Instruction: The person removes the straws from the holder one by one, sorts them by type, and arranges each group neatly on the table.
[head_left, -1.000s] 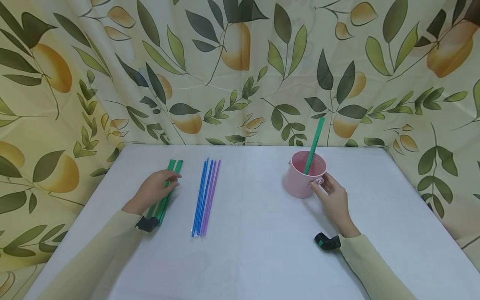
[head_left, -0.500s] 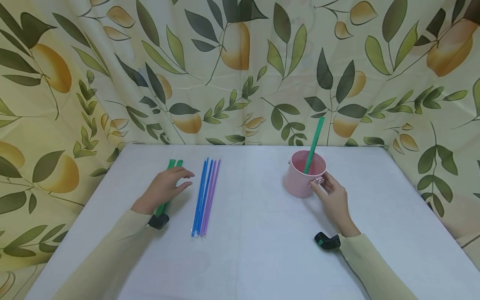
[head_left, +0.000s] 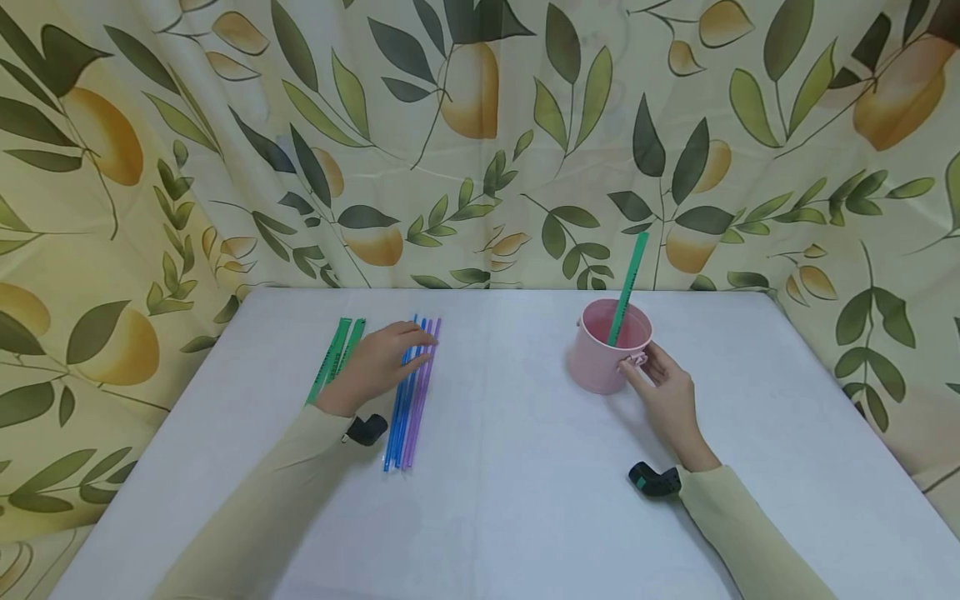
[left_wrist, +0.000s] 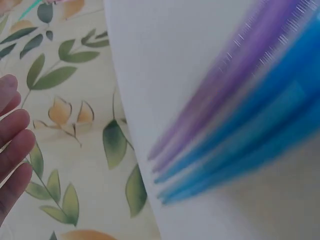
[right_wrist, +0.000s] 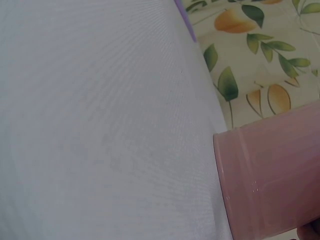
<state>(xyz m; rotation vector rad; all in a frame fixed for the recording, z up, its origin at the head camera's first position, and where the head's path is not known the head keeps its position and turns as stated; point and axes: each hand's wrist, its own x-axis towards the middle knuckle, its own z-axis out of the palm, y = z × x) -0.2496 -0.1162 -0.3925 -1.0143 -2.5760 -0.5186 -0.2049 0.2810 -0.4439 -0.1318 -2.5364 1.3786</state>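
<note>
In the head view my left hand [head_left: 382, 364] hovers over the blue straws [head_left: 397, 425] and purple straws [head_left: 417, 417], fingers loosely extended to the right and holding nothing. Its fingertips [left_wrist: 17, 145] show at the left wrist view's edge, apart from the straws. Several green strips with dark print [head_left: 327, 371], like wrapped straws, lie partly hidden behind that hand. My right hand [head_left: 670, 400] grips the side of a small pink bucket [head_left: 596, 367] near its handle joint, thumb in front. One green printed strip [head_left: 628, 287] leans upright inside the bucket.
A white-covered table [head_left: 525, 500] carries everything. Behind it hangs a curtain [head_left: 480, 208] printed with fruit and leaves. Black wrist cameras [head_left: 367, 429] jut from both sleeves.
My left hand has moved right, from over the green strips to over the blue and purple straws, baring more of the green strips. The right hand and bucket have stayed put.
</note>
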